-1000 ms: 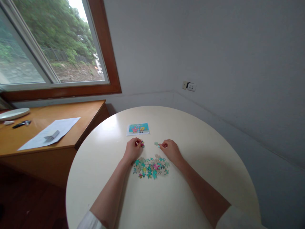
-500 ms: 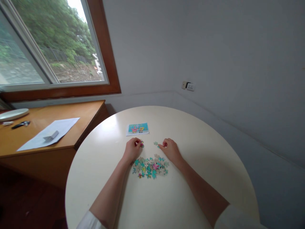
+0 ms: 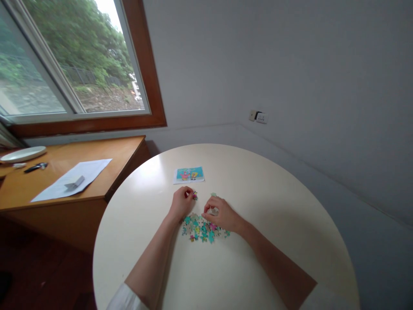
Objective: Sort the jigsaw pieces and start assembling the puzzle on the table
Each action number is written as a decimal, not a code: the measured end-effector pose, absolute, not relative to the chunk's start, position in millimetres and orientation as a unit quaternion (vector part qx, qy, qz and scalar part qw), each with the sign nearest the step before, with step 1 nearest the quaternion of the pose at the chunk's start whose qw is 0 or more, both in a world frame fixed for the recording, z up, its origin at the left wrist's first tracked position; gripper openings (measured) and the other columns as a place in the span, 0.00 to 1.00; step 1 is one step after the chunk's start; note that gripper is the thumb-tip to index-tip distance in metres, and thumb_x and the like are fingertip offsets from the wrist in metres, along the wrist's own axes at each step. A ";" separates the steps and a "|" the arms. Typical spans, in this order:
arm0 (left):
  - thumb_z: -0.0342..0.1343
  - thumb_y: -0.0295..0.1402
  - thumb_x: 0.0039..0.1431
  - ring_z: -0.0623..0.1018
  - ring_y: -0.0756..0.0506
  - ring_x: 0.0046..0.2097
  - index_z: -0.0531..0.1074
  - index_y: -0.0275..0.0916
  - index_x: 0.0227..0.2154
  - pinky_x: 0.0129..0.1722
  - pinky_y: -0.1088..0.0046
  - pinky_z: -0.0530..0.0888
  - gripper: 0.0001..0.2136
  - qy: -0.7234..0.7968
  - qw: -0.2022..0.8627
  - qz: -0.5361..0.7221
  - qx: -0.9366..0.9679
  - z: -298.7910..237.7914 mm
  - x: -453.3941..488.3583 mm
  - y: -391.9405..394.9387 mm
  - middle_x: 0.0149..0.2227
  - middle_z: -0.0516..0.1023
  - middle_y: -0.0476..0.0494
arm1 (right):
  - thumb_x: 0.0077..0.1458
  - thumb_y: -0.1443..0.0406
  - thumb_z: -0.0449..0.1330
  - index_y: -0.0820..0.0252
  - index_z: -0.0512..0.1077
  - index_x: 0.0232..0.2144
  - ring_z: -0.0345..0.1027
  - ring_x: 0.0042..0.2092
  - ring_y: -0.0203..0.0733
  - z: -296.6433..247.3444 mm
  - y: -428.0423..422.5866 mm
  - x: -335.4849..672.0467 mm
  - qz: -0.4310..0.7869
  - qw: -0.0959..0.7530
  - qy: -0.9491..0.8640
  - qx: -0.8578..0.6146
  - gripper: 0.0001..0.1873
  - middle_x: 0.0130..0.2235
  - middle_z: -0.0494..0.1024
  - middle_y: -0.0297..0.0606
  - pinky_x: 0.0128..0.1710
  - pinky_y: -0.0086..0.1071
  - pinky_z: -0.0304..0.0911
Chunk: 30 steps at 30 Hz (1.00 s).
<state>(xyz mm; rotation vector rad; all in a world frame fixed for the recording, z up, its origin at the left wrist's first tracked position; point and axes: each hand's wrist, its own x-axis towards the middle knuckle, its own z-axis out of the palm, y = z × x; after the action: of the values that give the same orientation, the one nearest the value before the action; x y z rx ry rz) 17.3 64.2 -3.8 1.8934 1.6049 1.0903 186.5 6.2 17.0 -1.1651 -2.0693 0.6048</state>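
Left hand (image 3: 182, 202) just off the near edge of a picture sheet (image 3: 189, 174) printed with cartoon figures; thumb and forefinger pinched on a pink-and-yellow jigsaw piece (image 3: 194, 195), which sits at the fingertips on the side toward the other hand. Right hand (image 3: 221, 213) arched over the far right part of a loose heap of jigsaw pieces (image 3: 204, 232), fingers curled with a gap between them and the thumb; whether the fingertips have hold of a piece, I cannot tell at this size. A pale green jigsaw piece (image 3: 213, 194) shows just beyond the right hand's knuckles, partly hidden by them. Heap lies between the two forearms, nearer the body than either hand's fingertips, mixed teal, pale grey, pink and yellow, many overlapping. All on a smooth white round worktop (image 3: 258, 258). Handling, by judgement: pieces very light, thin and fairly stiff, likely to skate on the glossy surface if pushed; knobs the weak points, apt to bend or fray. Best hold: thumb and forefinger across opposite edges of the body, clear of the knobs, or one edge tipped up first where a piece lies flat.
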 end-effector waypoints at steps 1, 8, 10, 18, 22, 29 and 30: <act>0.49 0.25 0.48 0.69 0.51 0.27 0.72 0.36 0.23 0.29 0.76 0.66 0.07 0.578 0.214 0.393 0.682 -4.2 17.2 64.5 0.24 0.74 0.48 | 0.45 0.67 0.61 0.60 0.71 0.22 0.65 0.33 0.36 18.4 5.5 187.0 0.238 0.328 -0.799 -0.445 0.03 0.28 0.72 0.35 0.36 0.30 0.59; 0.49 0.25 0.48 0.69 0.51 0.27 0.72 0.36 0.24 0.29 0.76 0.66 0.06 0.587 0.212 0.386 0.680 -3.5 17.6 63.8 0.24 0.74 0.47 | 0.40 0.68 0.63 0.59 0.74 0.24 0.66 0.36 0.38 17.3 8.1 194.1 0.238 0.289 -0.822 -0.430 0.03 0.31 0.73 0.35 0.40 0.31 0.60; 0.49 0.25 0.48 0.69 0.51 0.27 0.72 0.36 0.24 0.30 0.76 0.66 0.07 0.586 0.212 0.386 0.680 -2.8 17.7 63.6 0.25 0.74 0.47 | 0.39 0.67 0.64 0.59 0.74 0.24 0.66 0.36 0.37 15.2 8.5 195.1 0.243 0.289 -0.820 -0.429 0.04 0.32 0.73 0.35 0.40 0.31 0.60; 0.50 0.24 0.47 0.69 0.51 0.27 0.72 0.36 0.23 0.29 0.76 0.65 0.06 0.583 0.213 0.388 0.681 -2.3 16.7 63.8 0.24 0.73 0.48 | 0.41 0.66 0.63 0.61 0.72 0.21 0.64 0.32 0.35 15.6 14.0 198.1 0.375 0.346 -0.764 -0.394 0.04 0.28 0.72 0.34 0.35 0.29 0.59; 0.50 0.25 0.47 0.69 0.51 0.27 0.72 0.36 0.23 0.29 0.75 0.66 0.06 0.579 0.213 0.390 0.683 -1.7 16.2 63.6 0.23 0.73 0.48 | 0.39 0.58 0.64 0.61 0.70 0.22 0.56 0.23 0.30 11.3 22.9 203.4 0.485 0.440 -0.630 -0.417 0.12 0.19 0.65 0.27 0.24 0.26 0.53; 0.50 0.26 0.47 0.69 0.51 0.26 0.72 0.37 0.22 0.28 0.76 0.65 0.06 0.575 0.220 0.396 0.682 -1.5 16.4 63.0 0.23 0.73 0.49 | 0.34 0.59 0.67 0.60 0.70 0.24 0.64 0.23 0.32 10.8 25.8 206.3 0.548 0.505 -0.523 -0.414 0.15 0.19 0.72 0.28 0.27 0.28 0.58; 0.50 0.26 0.47 0.69 0.51 0.26 0.72 0.37 0.22 0.29 0.76 0.65 0.06 0.575 0.221 0.395 0.681 -1.2 16.5 62.8 0.23 0.73 0.48 | 0.32 0.60 0.68 0.60 0.70 0.23 0.66 0.25 0.33 11.6 25.4 205.7 0.555 0.504 -0.517 -0.413 0.15 0.21 0.73 0.30 0.30 0.29 0.60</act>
<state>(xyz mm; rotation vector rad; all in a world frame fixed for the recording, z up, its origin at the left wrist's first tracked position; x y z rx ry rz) 16.5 62.8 -1.2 1.8835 1.5900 1.0934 205.7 25.4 11.6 -0.9976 -1.2475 1.3399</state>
